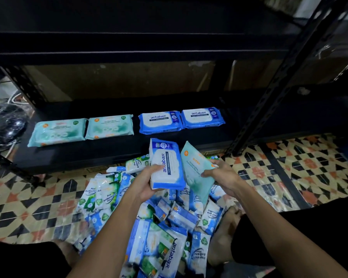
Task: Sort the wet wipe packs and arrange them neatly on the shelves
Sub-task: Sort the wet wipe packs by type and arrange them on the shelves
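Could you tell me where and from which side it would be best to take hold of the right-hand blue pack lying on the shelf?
Probably by its front long edge, coming from the front. The blue pack lies flat on the shelf, its left end close against the other blue pack, while the front edge faces bare shelf.

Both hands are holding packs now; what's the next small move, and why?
Probably set the blue pack in the left hand beside the two blue packs on the shelf; the teal pack belongs with the teal pair.
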